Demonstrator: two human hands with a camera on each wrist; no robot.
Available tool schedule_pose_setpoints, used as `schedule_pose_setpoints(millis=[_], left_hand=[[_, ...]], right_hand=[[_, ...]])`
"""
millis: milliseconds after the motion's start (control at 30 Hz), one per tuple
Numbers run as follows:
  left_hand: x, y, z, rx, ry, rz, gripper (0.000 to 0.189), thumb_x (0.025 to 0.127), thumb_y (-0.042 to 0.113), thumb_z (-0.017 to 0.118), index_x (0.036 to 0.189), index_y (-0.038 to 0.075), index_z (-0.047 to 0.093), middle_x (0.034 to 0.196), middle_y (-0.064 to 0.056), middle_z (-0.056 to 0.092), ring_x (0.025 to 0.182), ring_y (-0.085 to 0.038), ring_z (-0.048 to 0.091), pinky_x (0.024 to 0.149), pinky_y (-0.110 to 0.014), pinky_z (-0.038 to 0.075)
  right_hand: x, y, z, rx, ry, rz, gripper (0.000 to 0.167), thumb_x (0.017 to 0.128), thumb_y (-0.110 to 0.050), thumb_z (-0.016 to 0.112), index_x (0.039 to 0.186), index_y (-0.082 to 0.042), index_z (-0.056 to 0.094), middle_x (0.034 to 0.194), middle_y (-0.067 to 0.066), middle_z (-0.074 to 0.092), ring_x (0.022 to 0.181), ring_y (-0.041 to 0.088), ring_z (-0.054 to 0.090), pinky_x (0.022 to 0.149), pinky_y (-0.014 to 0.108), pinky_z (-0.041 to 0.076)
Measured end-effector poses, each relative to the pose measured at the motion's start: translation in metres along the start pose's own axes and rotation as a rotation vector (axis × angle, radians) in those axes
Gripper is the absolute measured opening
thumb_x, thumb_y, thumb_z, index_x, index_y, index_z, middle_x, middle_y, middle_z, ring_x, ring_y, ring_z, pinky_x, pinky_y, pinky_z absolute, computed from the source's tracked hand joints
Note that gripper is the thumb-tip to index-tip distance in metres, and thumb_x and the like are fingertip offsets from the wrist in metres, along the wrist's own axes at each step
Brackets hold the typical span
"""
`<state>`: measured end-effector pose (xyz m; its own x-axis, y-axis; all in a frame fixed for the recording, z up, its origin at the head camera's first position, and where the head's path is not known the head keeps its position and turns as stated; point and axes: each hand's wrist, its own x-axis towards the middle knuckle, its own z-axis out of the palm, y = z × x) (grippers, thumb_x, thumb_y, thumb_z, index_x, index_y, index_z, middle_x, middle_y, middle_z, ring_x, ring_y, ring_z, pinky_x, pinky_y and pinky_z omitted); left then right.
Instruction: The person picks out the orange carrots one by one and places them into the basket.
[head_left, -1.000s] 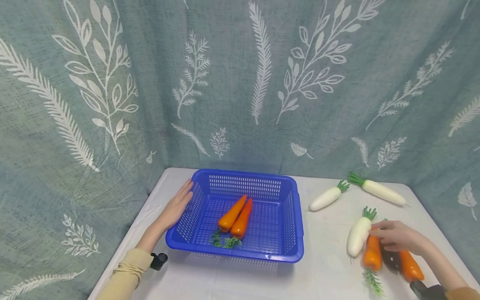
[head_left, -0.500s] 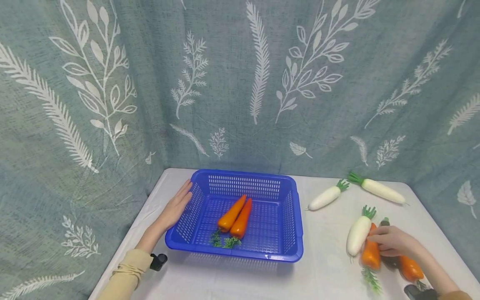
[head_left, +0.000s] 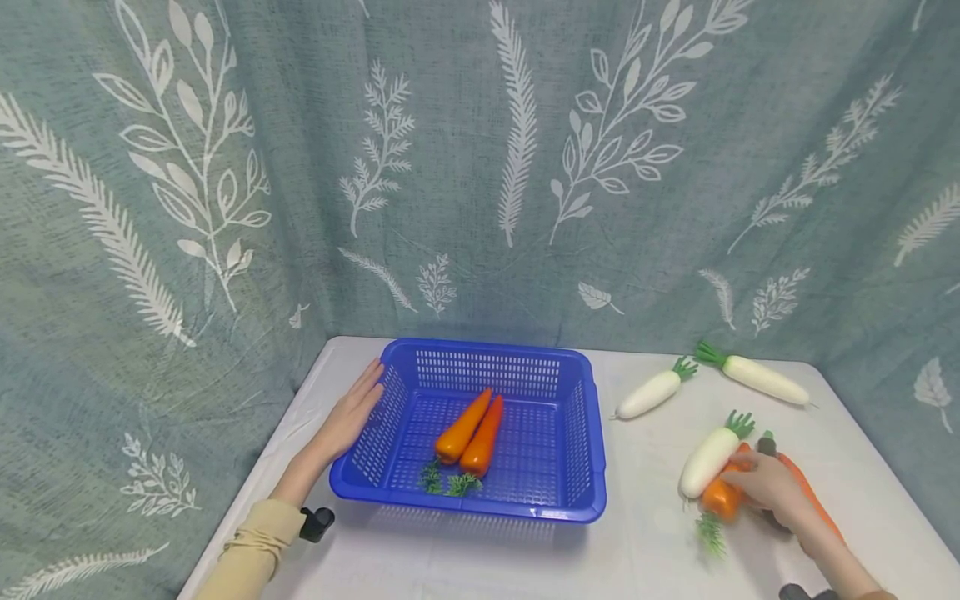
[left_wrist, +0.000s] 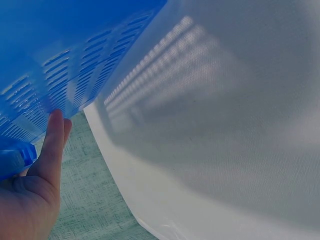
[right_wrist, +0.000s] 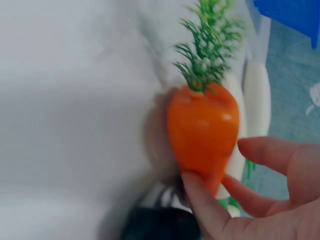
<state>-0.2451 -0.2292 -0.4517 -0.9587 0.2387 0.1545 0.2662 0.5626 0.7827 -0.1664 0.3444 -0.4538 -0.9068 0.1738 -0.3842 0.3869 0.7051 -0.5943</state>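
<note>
Straight fingers of my left hand (head_left: 356,417) rest along the left side of a blue plastic basket (head_left: 345,483); the left wrist view shows a fingertip right at its slotted wall. Two orange carrots (head_left: 459,432) with leafy tops lie inside the basket. On the right, my right hand (head_left: 776,490) pinches another carrot (head_left: 720,500) between thumb and fingers, its green top (right_wrist: 205,50) facing away from the palm. A white radish (head_left: 708,462) lies against that carrot. Partly hidden beneath the hand is a dark eggplant (head_left: 767,444).
One more carrot (head_left: 813,496) lies right of the eggplant, mostly covered by the forearm. Farther back are two white radishes, one (head_left: 651,394) near the basket and one (head_left: 765,381) at the rear edge. A patterned green curtain (head_left: 465,167) hangs behind the white table (head_left: 637,542).
My right hand has shifted left, bringing the pinched carrot with it. The neighbouring radish has slid slightly left, and more of the far-right carrot's narrow end shows. My left hand stays put.
</note>
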Motion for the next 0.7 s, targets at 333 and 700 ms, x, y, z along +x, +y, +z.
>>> schedule_pose_setpoints(millis=[333,700], left_hand=[[0.000,0.000,0.001,-0.008,-0.004,-0.004,0.053,0.108,0.021,0.029,0.151,-0.009,0.019,0.159,-0.025,0.012,0.146,-0.042,0.009,0.117,-0.057,0.010],[0.000,0.000,0.001,-0.008,0.002,-0.003,0.054,0.108,0.022,0.029,0.151,-0.009,0.019,0.159,-0.025,0.012,0.146,-0.042,0.009,0.117,-0.056,0.010]], right_hand=[[0.000,-0.002,0.021,-0.072,0.094,-0.032,0.070,0.094,-0.031,0.060,0.134,0.020,0.036,0.129,0.043,0.042,0.099,0.042,0.055,0.083,0.048,0.049],[0.004,0.001,0.031,-0.004,0.090,0.039,0.076,0.096,-0.039,0.054,0.141,0.016,0.026,0.139,0.045,0.026,0.121,0.057,0.039,0.100,0.061,0.039]])
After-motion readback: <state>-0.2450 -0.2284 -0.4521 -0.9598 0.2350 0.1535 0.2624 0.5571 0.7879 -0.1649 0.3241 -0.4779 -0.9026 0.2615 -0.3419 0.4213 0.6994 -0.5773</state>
